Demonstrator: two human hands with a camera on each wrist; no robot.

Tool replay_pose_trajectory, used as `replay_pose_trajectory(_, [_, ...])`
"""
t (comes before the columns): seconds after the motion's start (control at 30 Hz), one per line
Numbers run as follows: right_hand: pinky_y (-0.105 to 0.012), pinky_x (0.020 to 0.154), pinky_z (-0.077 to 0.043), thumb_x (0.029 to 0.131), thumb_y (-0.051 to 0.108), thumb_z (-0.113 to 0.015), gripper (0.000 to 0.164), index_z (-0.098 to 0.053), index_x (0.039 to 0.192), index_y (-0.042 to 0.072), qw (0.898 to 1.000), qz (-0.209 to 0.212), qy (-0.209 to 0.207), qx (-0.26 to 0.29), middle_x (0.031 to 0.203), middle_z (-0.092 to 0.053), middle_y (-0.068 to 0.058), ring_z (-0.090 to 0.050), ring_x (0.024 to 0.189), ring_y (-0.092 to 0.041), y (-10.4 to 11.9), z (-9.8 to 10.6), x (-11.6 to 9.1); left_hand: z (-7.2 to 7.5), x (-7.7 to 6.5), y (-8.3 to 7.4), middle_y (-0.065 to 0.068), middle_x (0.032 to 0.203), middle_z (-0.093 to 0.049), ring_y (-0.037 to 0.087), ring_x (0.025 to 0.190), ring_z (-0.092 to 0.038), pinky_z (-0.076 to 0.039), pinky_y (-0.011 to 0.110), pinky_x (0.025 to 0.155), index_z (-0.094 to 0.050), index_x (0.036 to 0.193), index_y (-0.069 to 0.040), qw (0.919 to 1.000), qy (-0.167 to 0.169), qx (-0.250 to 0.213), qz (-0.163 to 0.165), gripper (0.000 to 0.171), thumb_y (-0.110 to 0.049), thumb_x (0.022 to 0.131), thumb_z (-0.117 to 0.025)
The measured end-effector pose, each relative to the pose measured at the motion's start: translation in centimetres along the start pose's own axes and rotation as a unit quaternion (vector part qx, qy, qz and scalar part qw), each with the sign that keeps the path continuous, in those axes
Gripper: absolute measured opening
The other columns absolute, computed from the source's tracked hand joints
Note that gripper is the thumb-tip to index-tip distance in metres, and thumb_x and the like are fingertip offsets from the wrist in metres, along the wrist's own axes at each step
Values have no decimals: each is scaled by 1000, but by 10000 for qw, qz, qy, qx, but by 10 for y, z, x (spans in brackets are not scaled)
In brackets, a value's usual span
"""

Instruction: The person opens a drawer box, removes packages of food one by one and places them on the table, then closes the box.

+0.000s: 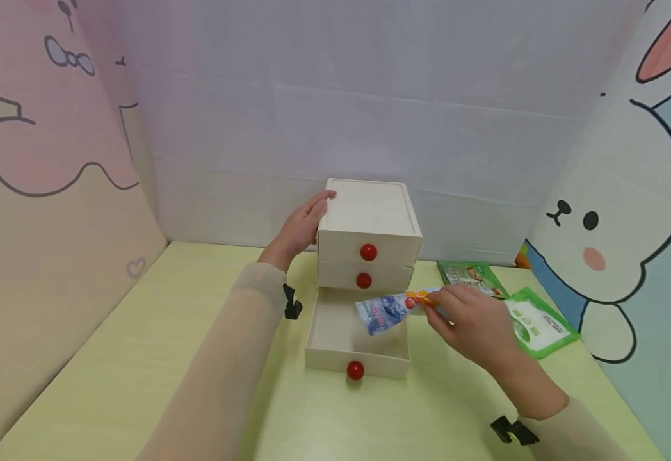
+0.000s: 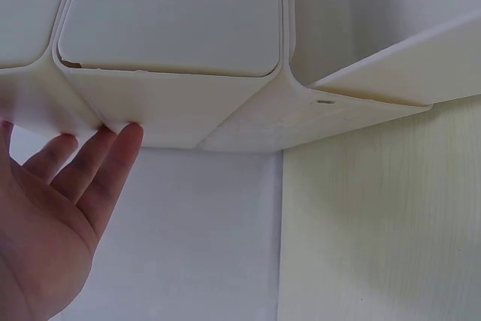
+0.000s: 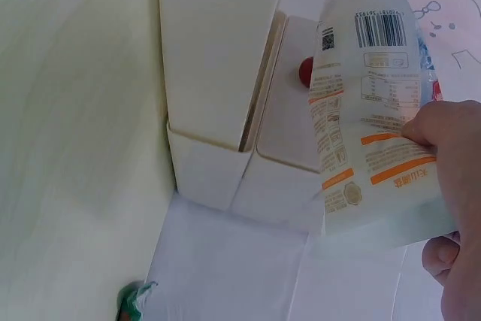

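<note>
A small cream drawer unit (image 1: 370, 208) with round red knobs stands on the table, its bottom drawer (image 1: 338, 320) pulled out and the two upper drawers closed. My left hand (image 1: 299, 230) rests against the unit's left side near the top. In the left wrist view its straight fingers (image 2: 120, 155) touch the side wall. A blue and white plastic packet (image 1: 386, 312) hangs tilted over the bottom drawer. My right hand (image 1: 476, 323) pinches it by its right end between thumb and fingers. The right wrist view shows the packet's white back (image 3: 376, 80) with a barcode and orange bands.
Right of the unit lie a dark green packet (image 1: 470, 276) and a green and white packet (image 1: 543, 323), near the table's right edge. A pale wall (image 1: 266, 147) rises behind the unit, and printed cartoon panels flank the table (image 1: 185, 320).
</note>
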State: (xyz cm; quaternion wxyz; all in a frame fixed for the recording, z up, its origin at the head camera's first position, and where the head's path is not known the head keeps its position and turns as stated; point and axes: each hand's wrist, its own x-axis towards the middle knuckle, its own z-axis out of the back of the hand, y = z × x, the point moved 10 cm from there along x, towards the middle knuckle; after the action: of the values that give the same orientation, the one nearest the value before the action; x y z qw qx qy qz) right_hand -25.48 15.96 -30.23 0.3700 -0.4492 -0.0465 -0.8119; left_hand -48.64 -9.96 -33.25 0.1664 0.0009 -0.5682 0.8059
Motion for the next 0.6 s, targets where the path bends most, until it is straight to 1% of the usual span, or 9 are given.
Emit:
replay_pose_trajectory(0.03, [-34,46,-51,115,40,-45,47,-74,92,12,10000,-39,-41,-61,83,-75,-2,-71,68,-21,-4,3,-2,0,0,0,6,176,-40,38,142,-58,-58,61,106,-40,169,-42,10000,10,8,-6,53,-55,119,-34])
replay_pose_trajectory(0.07, [-35,46,-50,115,40,-45,47,-74,91,12,9999,-85,-68,-120,83,-75,-2,-72,68,-22,-9,6,-4,0,0,0,6,176,-40,38,141,-58,-58,61,105,-40,169,-41,10000,14,14,-17,53,-55,119,-33])
replay_pose_trajectory(0.2, [-33,42,-45,116,48,-42,55,-74,91,11,9990,-337,80,-284,85,-77,-6,-75,72,-27,-27,13,-14,0,0,-2,8,175,-42,38,138,-60,-59,61,103,-40,170,-40,9999,19,5,-100,54,-54,119,-33])
replay_pose_trajectory(0.27, [-32,40,-40,115,51,-40,58,-74,91,11,9983,-450,147,-334,86,-78,-8,-74,71,-28,-36,16,-19,0,1,-2,9,174,-43,38,137,-60,-60,61,101,-40,170,-39,9999,15,22,-126,54,-54,119,-32])
replay_pose_trajectory(0.33, [-31,40,-40,115,51,-39,60,-75,91,10,9978,-521,156,-388,85,-78,-9,-71,68,-27,-44,18,-25,0,1,-3,9,173,-44,38,136,-61,-60,60,100,-40,170,-39,9999,24,29,-133,54,-54,119,-32])
replay_pose_trajectory(0.43, [-28,39,-35,112,45,-43,54,-74,89,9,9972,-572,94,-472,79,-73,-8,-63,61,-22,-53,19,-31,0,1,-3,9,173,-44,37,134,-61,-60,59,100,-40,170,-40,9999,27,38,-111,54,-55,119,-32])
replay_pose_trajectory(0.53, [-25,40,-27,107,39,-49,45,-72,85,7,9959,-691,83,-570,74,-68,-6,-55,57,-18,-62,18,-35,-1,1,-3,8,173,-44,37,135,-61,-59,59,100,-41,169,-40,10000,9,24,-85,53,-55,118,-33])
replay_pose_trajectory(0.6, [-25,41,-25,102,34,-53,38,-72,85,6,9943,-848,138,-632,73,-66,-7,-53,56,-18,-68,15,-37,-1,1,-3,9,173,-44,37,135,-61,-59,60,101,-41,169,-40,10000,5,1,-88,53,-55,119,-33])
